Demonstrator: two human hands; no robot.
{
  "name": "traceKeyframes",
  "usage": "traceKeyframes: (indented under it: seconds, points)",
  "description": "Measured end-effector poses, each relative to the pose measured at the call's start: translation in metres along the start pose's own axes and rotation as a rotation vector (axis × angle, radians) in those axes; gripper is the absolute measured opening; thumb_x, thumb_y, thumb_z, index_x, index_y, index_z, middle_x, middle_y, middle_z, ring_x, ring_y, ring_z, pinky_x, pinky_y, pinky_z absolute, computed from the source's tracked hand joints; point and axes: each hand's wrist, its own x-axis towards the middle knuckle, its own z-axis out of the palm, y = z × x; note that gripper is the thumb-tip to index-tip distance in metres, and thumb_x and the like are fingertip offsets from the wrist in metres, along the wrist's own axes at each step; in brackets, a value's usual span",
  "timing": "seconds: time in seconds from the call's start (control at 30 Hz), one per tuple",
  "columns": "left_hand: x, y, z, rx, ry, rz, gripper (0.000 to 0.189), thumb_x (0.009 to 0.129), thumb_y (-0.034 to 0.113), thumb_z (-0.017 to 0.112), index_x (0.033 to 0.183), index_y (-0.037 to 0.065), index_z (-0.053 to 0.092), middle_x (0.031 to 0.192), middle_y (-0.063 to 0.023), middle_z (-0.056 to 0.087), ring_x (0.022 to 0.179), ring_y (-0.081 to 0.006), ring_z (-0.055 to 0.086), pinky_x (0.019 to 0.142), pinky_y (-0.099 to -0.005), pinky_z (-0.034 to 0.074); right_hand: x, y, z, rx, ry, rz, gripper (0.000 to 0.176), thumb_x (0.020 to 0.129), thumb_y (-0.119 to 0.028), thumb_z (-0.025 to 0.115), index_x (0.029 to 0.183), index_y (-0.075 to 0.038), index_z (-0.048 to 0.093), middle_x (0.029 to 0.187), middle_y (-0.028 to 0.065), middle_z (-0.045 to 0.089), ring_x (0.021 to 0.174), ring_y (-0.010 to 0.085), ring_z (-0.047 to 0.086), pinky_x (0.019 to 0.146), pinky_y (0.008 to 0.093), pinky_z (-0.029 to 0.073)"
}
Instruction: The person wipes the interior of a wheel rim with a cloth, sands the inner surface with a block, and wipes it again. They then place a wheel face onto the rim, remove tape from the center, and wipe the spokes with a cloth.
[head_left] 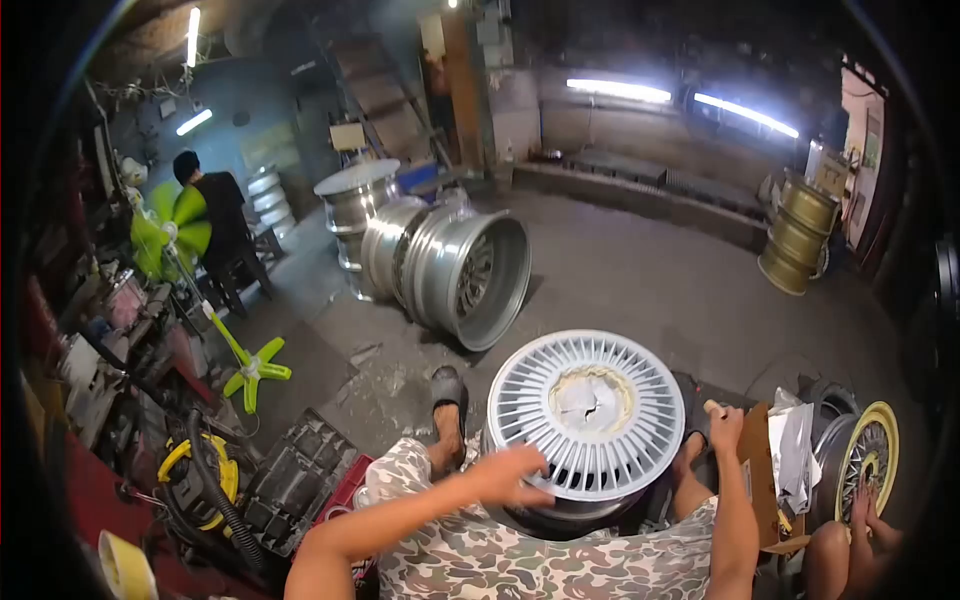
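A silver multi-slot wheel rim point(640, 375) lies face up between my knees. Masking tape and a pale covering point(590, 400) sit over its centre. My left hand point(512, 474) is at the rim's near left edge, fingers apart and nothing visible in them. To the right of the rim my right hand point(726, 428) is raised and closed, with a small tan tip showing at its fingers. What that is, I cannot make out. The rim's lower side is mostly hidden beneath its face.
Several silver wheels point(470, 275) stand ahead. Left are a green fan point(172, 232), a black toolbox point(305, 475) and a yellow-and-black hose point(200, 465). At right, a cardboard box point(760, 470) stands near another person's hand point(862, 505) on a yellow-lipped wheel point(880, 425). Gold wheels point(797, 235) are stacked farther back.
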Motion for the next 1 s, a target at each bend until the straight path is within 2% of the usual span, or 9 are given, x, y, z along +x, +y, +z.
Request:
traceKeyframes:
  seconds: [0.03,0.07,0.1,0.23,0.3,0.47,0.7,0.83,1.0]
  points:
    - [0.011,0.000,0.017,0.267,0.043,0.224,0.054,0.081,0.046,0.083,0.113,0.008,0.062,0.106,-0.0139,0.056,0.104,-0.0333,0.057,0.085,-0.0438,0.048,0.016,-0.004,0.007,-0.075,0.061,-0.159,0.032,0.081,-0.022,0.074,0.078,0.007,0.062,0.094,0.0256,0.059,0.091,0.0435,0.059,0.083,0.0506,0.048]
    - [0.027,-0.008,0.033,0.369,0.058,0.250,0.060,0.079,0.043,0.083,0.118,0.006,0.056,0.109,-0.0128,0.053,0.103,-0.0326,0.056,0.082,-0.0425,0.048,0.033,-0.009,0.016,-0.016,0.036,-0.213,0.029,0.082,-0.020,0.073,0.079,0.006,0.062,0.095,0.0254,0.058,0.092,0.0444,0.058,0.083,0.0507,0.047]
    - [-0.061,0.045,0.024,0.523,-0.087,0.161,0.057,0.080,0.036,0.081,0.119,0.006,0.053,0.114,-0.0120,0.052,0.105,-0.0307,0.056,0.083,-0.0417,0.048,-0.079,-0.026,-0.007,0.000,-0.046,-0.147,0.031,0.084,-0.025,0.074,0.083,0.005,0.067,0.093,0.0225,0.060,0.091,0.0416,0.060,0.083,0.0495,0.048]
    - [-0.009,0.038,0.049,0.665,-0.005,0.205,0.043,0.082,0.024,0.077,0.114,0.006,0.054,0.109,-0.0111,0.054,0.104,-0.0296,0.056,0.082,-0.0402,0.049,-0.062,-0.065,-0.037,0.083,0.022,-0.240,0.032,0.082,-0.027,0.076,0.081,0.004,0.068,0.094,0.0237,0.060,0.090,0.0426,0.060,0.082,0.0507,0.048]
    - [-0.001,0.038,0.054,0.735,-0.004,0.256,0.042,0.081,0.025,0.077,0.112,0.005,0.056,0.109,-0.0120,0.055,0.105,-0.0297,0.057,0.083,-0.0409,0.050,-0.073,-0.066,-0.045,0.089,-0.093,-0.155,0.033,0.083,-0.027,0.076,0.087,0.004,0.068,0.099,0.0244,0.062,0.098,0.0431,0.061,0.088,0.0492,0.049]
    - [0.015,0.059,0.058,0.779,-0.153,0.131,0.040,0.078,0.029,0.081,0.102,0.002,0.066,0.112,-0.0134,0.055,0.111,-0.0301,0.056,0.087,-0.0437,0.048,-0.075,-0.044,-0.061,0.127,-0.130,-0.105,0.030,0.084,-0.028,0.073,0.089,0.001,0.067,0.091,0.0261,0.068,0.093,0.0467,0.065,0.082,0.0515,0.051]
    - [0.007,0.043,0.062,0.511,-0.060,-0.109,0.030,0.070,0.021,0.084,0.095,0.008,0.074,0.114,-0.0144,0.052,0.108,-0.0332,0.058,0.088,-0.0478,0.046,-0.079,-0.034,-0.070,0.207,-0.212,-0.102,0.033,0.087,-0.030,0.073,0.092,0.002,0.066,0.089,0.0253,0.070,0.086,0.0427,0.069,0.075,0.0473,0.052]
    - [0.007,0.058,0.068,0.577,-0.056,-0.065,0.034,0.066,0.020,0.084,0.095,0.007,0.073,0.106,-0.0139,0.052,0.102,-0.0329,0.059,0.084,-0.0462,0.046,-0.084,-0.041,-0.079,0.195,-0.301,-0.060,0.036,0.088,-0.032,0.073,0.094,0.003,0.066,0.089,0.0260,0.069,0.088,0.0428,0.069,0.076,0.0471,0.052]
    - [0.014,0.131,0.047,0.416,-0.052,-0.109,0.027,0.068,0.022,0.080,0.087,0.004,0.073,0.102,-0.0135,0.056,0.096,-0.0337,0.062,0.081,-0.0461,0.046,-0.082,-0.015,-0.077,0.203,-0.258,-0.045,0.034,0.091,-0.030,0.070,0.093,0.003,0.062,0.087,0.0265,0.067,0.087,0.0464,0.066,0.076,0.0488,0.051]
